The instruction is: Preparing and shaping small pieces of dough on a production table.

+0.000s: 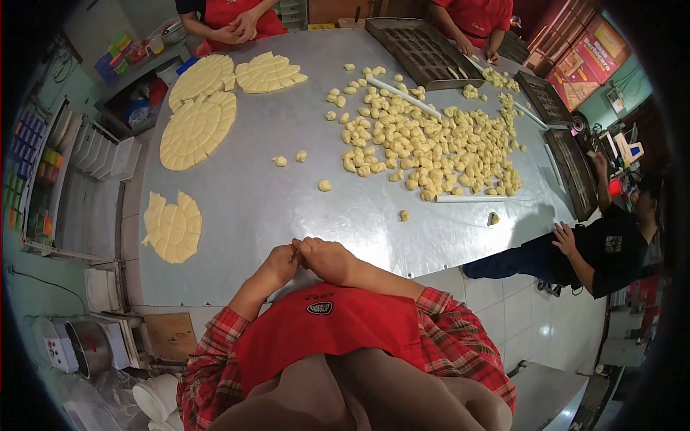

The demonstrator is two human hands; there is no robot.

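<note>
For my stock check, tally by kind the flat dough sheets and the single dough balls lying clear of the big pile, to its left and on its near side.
Flat scored dough sheets: 4
Single dough balls to the left: 3
Single dough balls on the near side: 2
Total: 9, leaving out the pile.

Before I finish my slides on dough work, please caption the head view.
Left fingers meet right fingers by a metal table, facing scored dough sheets and many small dough pieces.
</note>
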